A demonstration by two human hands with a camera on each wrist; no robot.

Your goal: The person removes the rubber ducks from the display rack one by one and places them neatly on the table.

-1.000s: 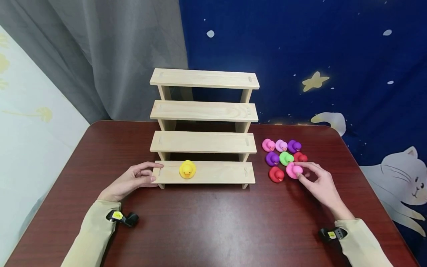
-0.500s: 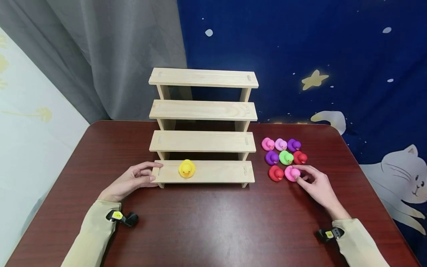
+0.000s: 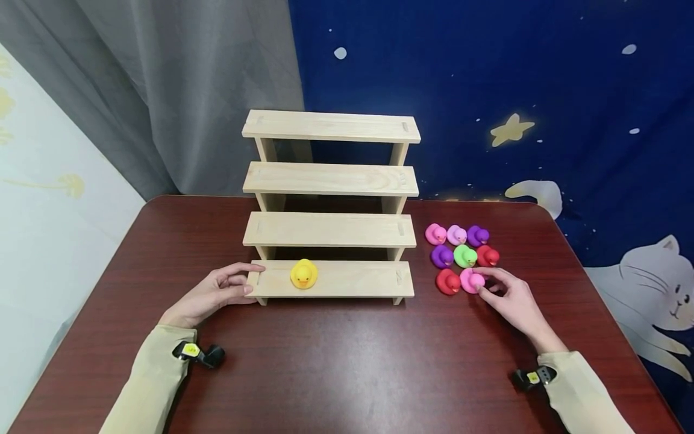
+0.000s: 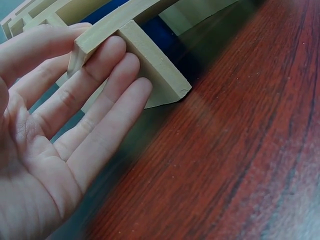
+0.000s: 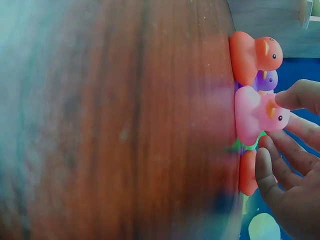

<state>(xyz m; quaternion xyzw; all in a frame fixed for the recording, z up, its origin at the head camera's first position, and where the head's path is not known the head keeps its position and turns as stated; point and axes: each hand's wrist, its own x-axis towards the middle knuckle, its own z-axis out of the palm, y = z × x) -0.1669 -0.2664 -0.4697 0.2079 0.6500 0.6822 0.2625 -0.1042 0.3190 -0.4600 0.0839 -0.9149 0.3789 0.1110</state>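
Observation:
My left hand grips the left end of a four-step wooden display shelf at its lowest step. In the left wrist view, fingers lie under and beside the board's corner. On that lowest step sits a yellow rubber duck, left of the middle. To the right of the shelf, my right hand pinches a pink rubber duck by its head. The right wrist view has this pink duck upright on the table, beside a red duck.
Behind the pinched duck stand several more ducks in rows, among them a green duck, a purple duck and a light pink duck. All rest on a dark red-brown table. Curtains hang behind it.
The right hand has shifted slightly left and set the pink duck down, closer to the red duck in the front row. The left hand has stayed at the shelf.

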